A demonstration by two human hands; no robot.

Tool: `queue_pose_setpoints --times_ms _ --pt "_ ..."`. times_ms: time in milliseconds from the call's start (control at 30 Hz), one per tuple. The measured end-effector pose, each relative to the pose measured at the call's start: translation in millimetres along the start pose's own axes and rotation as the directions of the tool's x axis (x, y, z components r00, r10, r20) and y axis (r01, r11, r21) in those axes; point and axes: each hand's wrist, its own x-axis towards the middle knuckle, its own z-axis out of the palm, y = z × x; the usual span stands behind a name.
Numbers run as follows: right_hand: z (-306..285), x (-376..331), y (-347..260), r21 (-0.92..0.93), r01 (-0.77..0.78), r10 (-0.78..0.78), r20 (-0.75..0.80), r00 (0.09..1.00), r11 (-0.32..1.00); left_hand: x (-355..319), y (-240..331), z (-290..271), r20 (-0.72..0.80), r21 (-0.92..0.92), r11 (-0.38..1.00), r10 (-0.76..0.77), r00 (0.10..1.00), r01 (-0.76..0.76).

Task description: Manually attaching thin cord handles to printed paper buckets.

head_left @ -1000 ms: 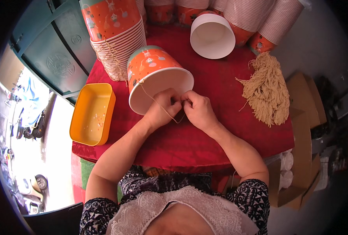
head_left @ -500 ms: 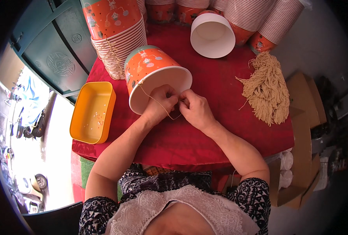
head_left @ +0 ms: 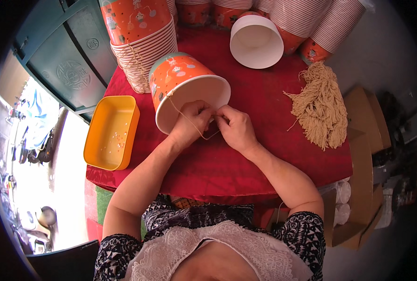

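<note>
An orange paper bucket [head_left: 182, 69] with a white rim lies on its side, its mouth toward me. From the left part of its rim a tan cord [head_left: 188, 118] loops down across my left wrist toward my right fingers. My left hand [head_left: 193, 119] reaches into the mouth, fingers curled by the near rim; what they pinch is partly hidden. Close beside it, my right hand [head_left: 236, 126] is closed at the rim, thumb and forefinger pinching the cord's end. The fingertips of both hands almost meet.
At left stands a yellow tray [head_left: 93, 140] with small bits inside. Behind it rises a stack of buckets [head_left: 145, 51] with cords hanging. A tan cord bundle [head_left: 318, 107] lies at right. Another bucket [head_left: 256, 42] and more stacks [head_left: 302, 14] line the back of the red-covered table [head_left: 264, 164].
My right hand has shifted very slightly up and its fingers have moved a little at the rim. The cord loop sits slightly higher. The bucket stays in nearly the same place.
</note>
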Motion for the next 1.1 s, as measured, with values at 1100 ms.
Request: queue_pose_setpoints --times_ms 1100 --pt "1.2 -0.6 1.8 -0.263 0.234 -0.247 -0.014 0.969 0.936 -1.7 -3.6 -3.4 0.047 0.477 0.850 0.228 0.972 -0.223"
